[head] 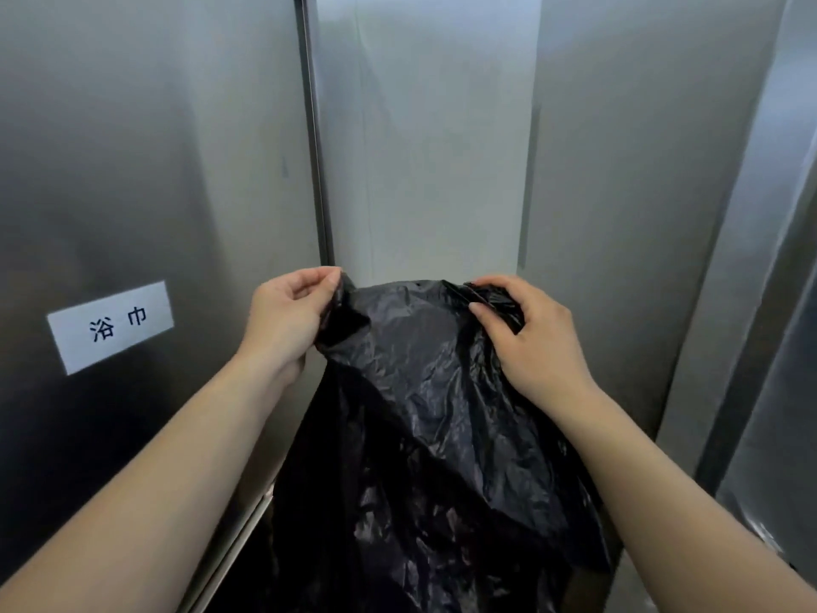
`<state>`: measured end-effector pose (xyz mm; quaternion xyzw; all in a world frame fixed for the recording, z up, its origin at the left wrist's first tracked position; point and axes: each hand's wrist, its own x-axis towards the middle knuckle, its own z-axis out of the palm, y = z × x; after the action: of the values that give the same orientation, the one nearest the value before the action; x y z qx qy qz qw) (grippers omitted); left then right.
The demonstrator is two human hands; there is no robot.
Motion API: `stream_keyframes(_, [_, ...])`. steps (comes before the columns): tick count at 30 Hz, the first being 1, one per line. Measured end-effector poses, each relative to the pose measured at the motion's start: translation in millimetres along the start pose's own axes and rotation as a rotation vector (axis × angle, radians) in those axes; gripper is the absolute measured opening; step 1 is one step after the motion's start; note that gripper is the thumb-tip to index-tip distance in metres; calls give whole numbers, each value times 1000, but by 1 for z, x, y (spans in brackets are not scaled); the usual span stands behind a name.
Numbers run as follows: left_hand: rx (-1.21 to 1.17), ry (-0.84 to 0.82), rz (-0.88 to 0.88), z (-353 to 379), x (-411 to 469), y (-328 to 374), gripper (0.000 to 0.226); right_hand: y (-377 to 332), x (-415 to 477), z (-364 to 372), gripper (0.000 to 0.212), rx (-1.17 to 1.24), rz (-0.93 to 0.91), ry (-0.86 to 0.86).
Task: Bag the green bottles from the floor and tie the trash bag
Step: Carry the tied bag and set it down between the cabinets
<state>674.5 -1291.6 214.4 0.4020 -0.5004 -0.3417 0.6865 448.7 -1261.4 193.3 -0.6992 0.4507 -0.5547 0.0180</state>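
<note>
A black trash bag (424,426) hangs in front of me, its crumpled plastic filling the lower middle of the view. My left hand (289,316) grips the bag's top left edge, the plastic bunched between thumb and fingers. At the top right edge, my right hand (526,338) holds a gathered fold, fingers curled over it. The top edge stretches between the two hands. No green bottle shows; the bag's inside is hidden.
Brushed steel panels (154,170) stand close on the left and right. A white label with two characters (110,327) sticks on the left panel. A pale wall strip (433,148) runs straight ahead between them.
</note>
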Motion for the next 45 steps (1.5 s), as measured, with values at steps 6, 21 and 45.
stream_keyframes(6, [-115,-20,-7,10,81,14,10,17,77,5,17,-145,-18,118])
stream_keyframes(21, [40,-165,71,49,199,-65,10,79,152,50,16,-192,116,237])
stream_keyframes(45, [262,-132,-127,42,180,-242,44,226,112,139,25,-269,265,39])
